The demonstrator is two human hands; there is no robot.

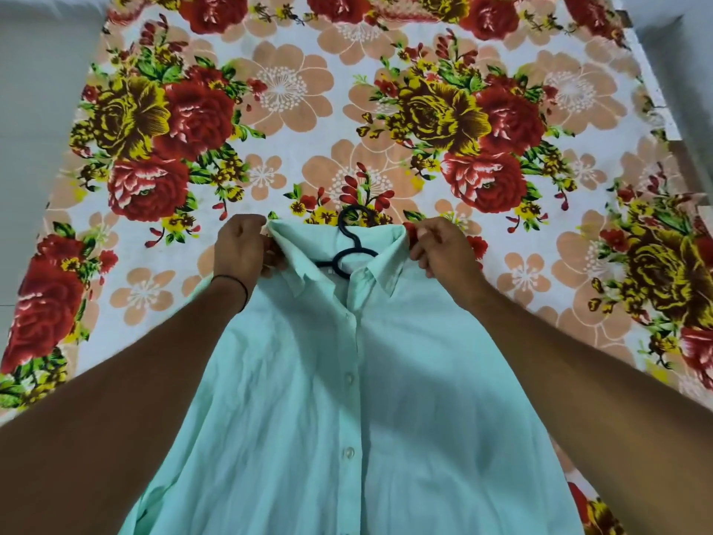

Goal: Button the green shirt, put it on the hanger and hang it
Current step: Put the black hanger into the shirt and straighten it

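So the green shirt point(347, 399) is laid out front-up on the flowery bedsheet point(293, 110), running lengthwise from me outward, collar at the far end and the hem somewhere off the bottom edge where I can't see it. The placket goes straight down the middle between my two arms, and the buttons I can see along it look done up, though the collar itself sits open.

My left hand point(241, 247) is pinched shut on the left shoulder corner, right by the collar, and my right hand point(440, 251) is clamped on the matching right corner. Fingertips are mostly curled under the cloth, so hard to see exactly.

The black hanger point(347, 245) sits between my hands inside the neck opening, hook pointing away from me past the collar. Its arms are buried under the fabric. Sleeves are out of sight too.
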